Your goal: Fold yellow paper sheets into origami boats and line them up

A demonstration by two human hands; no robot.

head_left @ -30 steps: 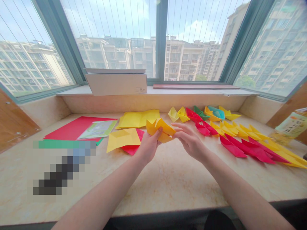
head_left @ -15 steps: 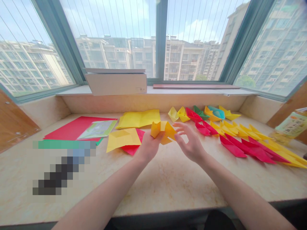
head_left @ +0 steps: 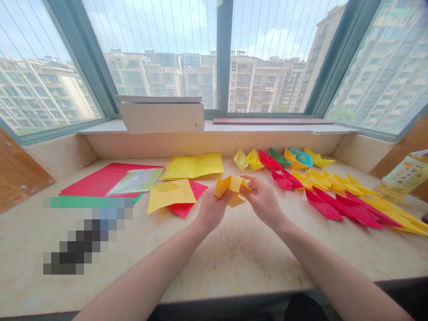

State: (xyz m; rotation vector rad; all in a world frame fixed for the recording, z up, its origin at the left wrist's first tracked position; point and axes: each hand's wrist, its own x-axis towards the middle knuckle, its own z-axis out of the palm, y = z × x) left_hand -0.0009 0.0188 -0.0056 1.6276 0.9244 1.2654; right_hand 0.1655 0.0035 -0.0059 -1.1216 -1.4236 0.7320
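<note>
A partly folded yellow paper piece (head_left: 230, 186) is held just above the marble sill, between both my hands. My left hand (head_left: 211, 208) grips its left side with fingers closed on it. From the right, my right hand (head_left: 264, 199) pinches its right edge with curled fingers. Just left of my hands a folded yellow sheet (head_left: 170, 195) lies over a red sheet (head_left: 187, 203).
Rows of finished red, yellow, green and blue paper boats (head_left: 317, 187) fill the right side. Flat yellow sheets (head_left: 194, 165) and a large red sheet (head_left: 100, 180) lie at the back left. A white box (head_left: 162, 116) stands on the window ledge, a packet (head_left: 406, 174) at far right.
The yellow piece has been turned and drawn in closer between my hands. My right hand, which was open and off the paper half a second ago, now pinches it.
</note>
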